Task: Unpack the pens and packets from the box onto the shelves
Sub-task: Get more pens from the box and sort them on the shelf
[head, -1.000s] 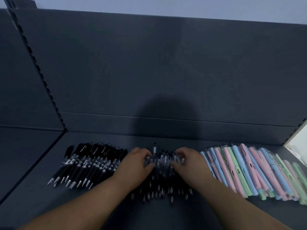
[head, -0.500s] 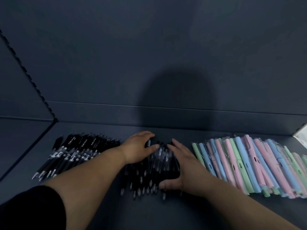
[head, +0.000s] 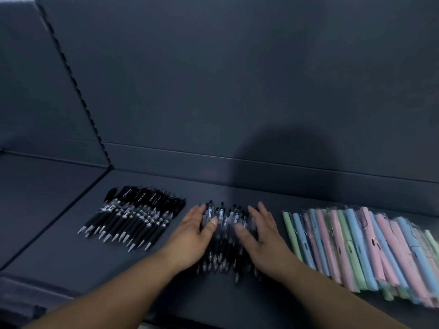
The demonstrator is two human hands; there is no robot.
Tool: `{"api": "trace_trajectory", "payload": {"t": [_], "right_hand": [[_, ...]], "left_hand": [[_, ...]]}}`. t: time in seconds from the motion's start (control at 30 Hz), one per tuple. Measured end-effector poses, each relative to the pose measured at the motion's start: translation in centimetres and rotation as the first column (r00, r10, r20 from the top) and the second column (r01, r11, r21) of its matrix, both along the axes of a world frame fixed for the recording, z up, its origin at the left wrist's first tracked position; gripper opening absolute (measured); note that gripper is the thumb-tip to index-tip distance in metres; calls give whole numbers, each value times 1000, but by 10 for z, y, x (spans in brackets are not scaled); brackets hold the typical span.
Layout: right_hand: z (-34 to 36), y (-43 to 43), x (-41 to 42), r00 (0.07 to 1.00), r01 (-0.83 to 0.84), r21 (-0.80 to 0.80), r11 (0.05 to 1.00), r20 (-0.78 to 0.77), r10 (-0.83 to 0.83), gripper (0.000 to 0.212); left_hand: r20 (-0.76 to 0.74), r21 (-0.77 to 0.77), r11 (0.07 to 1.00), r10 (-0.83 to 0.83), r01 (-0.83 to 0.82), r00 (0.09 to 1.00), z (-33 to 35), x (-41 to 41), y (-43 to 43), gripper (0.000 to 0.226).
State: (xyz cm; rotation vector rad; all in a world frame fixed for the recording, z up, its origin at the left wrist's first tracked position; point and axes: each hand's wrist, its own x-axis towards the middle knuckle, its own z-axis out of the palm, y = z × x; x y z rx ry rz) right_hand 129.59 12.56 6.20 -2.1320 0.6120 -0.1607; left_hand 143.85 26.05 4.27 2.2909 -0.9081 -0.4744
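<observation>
The dark, matte back panel (head: 237,79) fills most of the view, with a round shadow on its lower part and a perforated upright strip (head: 71,74) slanting down its left side. Below it lies the flat, dark shelf (head: 71,245), where all the pens rest in three groups.

At the right is the widest group, the pastel pens (head: 356,245). They are smooth green, blue and pink barrels in glossy clear packets. Their long axes run from far-left to near-right, and the picture's edge cuts off the row's right end.

At the left is a fan of black pens (head: 135,217). They are slim, with white print and silver tips, and they slant with tips toward the near-left and butts toward the panel.

Between these sits the middle pile (head: 225,236) of dark pens with clear barrels. They run roughly front to back, with tips toward the shelf's front edge. The pile is blurred and partly covered, so I cannot count the pens or tell how they are stacked.

The left hand (head: 192,236) and right hand (head: 263,238) flank this pile. Both hands are released, not clenched: the fingers are straight along its sides and the thumbs lie across its top.
</observation>
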Motion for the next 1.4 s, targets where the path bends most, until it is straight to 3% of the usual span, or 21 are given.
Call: {"api": "trace_trajectory", "payload": {"t": [0.07,0.13,0.23,0.37,0.53,0.77,0.9,1.13,1.27,1.4], "right_hand": [[5,2,4,995,72,117,991,57,-79,75],[6,-3,0,996,64,79,995,52,-68,69],[2,-13,-14,999,-8,-91,996,-43,4,90],[4,-24,-31,978,-151,-134,979,-163,129,126],[7,-33,-42,955,-258,-152,954,-189,228,137],[5,-31,-30,940,-288,-231,929,-252,229,148],[3,-34,-28,924,-335,-238,912,-273,268,145],[3,-21,-29,955,-241,-287,927,-241,173,131],[17,-10,-27,959,-248,-365,898,-225,173,102],[32,24,-8,997,-74,-465,882,-61,52,67]], "left_hand": [[-36,-18,999,-38,38,999,5,-3,-3,64],[-57,-28,998,-56,54,997,9,-4,-3,63],[-19,-32,998,-46,45,999,10,-10,3,65],[4,-36,995,-91,91,996,5,-28,17,88],[47,112,957,-273,266,961,11,-35,22,127],[94,148,944,-311,296,946,9,-29,12,130],[58,100,945,-319,312,946,8,-25,14,123],[114,72,948,-316,309,942,7,-27,14,105],[154,85,948,-315,306,936,19,-26,23,90],[171,-19,984,-173,179,970,29,-31,64,74]]}}
